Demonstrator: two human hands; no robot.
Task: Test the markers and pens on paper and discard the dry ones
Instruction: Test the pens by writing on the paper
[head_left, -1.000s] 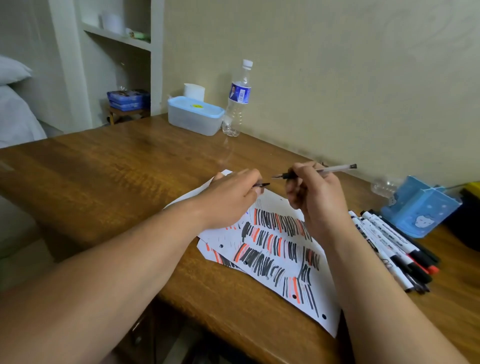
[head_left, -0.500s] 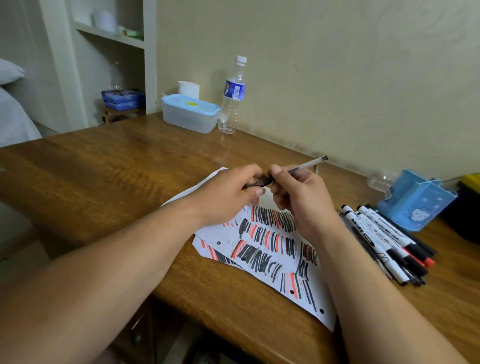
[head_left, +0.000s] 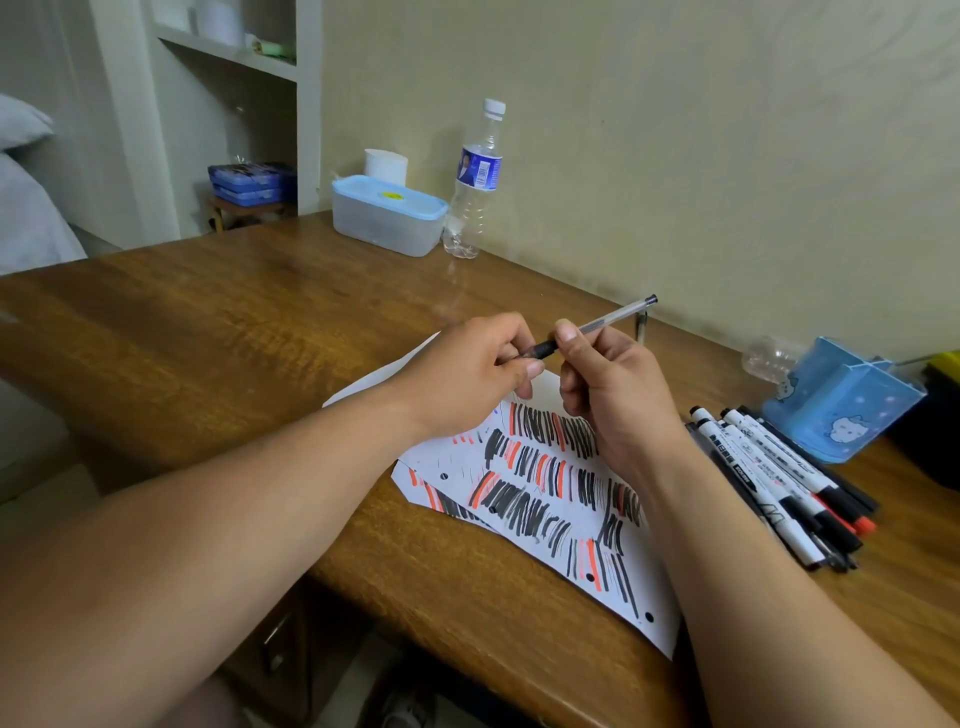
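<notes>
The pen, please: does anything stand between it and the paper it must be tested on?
Only the hands: the left hand grips the pen by its dark front end, the right hand its barrel, above the paper. Nothing else visible.

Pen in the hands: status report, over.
Left hand pinches dark end of pen, right hand grips barrel. Pen held above paper, not touching. Marker pile beside right forearm, not in the way.

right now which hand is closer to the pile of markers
Right. The right hand holds the pen just beside the pile of markers. The left hand pinches the pen's dark end on the far side of the right hand, farther from the pile.
</notes>
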